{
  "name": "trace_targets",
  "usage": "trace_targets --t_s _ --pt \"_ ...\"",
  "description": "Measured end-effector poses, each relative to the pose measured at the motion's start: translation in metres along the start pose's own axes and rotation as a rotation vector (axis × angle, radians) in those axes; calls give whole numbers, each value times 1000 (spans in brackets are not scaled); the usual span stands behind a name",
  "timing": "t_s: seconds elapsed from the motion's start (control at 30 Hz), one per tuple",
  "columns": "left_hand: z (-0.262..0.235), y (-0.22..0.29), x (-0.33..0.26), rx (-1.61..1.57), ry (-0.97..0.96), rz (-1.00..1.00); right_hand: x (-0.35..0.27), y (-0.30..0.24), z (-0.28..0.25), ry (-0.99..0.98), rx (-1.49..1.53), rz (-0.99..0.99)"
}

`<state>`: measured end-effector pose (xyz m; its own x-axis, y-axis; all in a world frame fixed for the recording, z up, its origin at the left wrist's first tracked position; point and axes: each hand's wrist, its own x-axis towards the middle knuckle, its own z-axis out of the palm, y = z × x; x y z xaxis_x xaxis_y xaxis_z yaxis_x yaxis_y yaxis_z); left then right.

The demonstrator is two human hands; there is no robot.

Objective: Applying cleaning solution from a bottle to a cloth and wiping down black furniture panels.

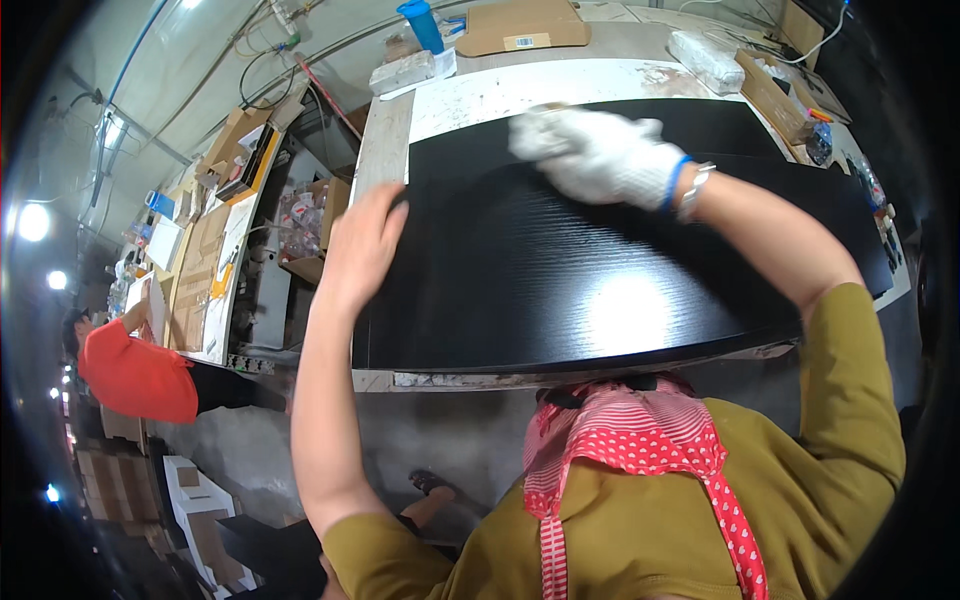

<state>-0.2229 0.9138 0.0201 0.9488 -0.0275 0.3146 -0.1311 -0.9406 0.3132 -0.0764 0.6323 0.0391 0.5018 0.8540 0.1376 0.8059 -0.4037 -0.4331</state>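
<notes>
A large black panel point(480, 260) with a fine grain lies flat on the workbench in front of me, a bright light reflecting off its near part. My right hand point(610, 155), in a white glove with a blue cuff, is over the far half of the panel. Its fingers are closed on a bunched white rag point(540, 132), partly hidden by the glove. Bare, my left hand point(362, 245) rests at the panel's left edge, fingers stretched out and thumb apart, with nothing in it.
Behind the panel are a white sheet point(470, 100), a cardboard piece point(522, 27), a blue cup point(421, 26) and wrapped white blocks point(706, 60). An open cardboard box point(775, 100) stands far right. To the left, a person in red point(137, 372) works at another cluttered bench point(215, 335).
</notes>
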Motion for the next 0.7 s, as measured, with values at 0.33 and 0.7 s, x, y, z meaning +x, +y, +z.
trace_targets --t_s 0.33,0.7 --pt "56 -39 44 -70 -22 -169 -16 -13 6 -6 -20 281" --pt "52 -32 74 -279 -398 -349 -5 -17 27 129 -266 305"
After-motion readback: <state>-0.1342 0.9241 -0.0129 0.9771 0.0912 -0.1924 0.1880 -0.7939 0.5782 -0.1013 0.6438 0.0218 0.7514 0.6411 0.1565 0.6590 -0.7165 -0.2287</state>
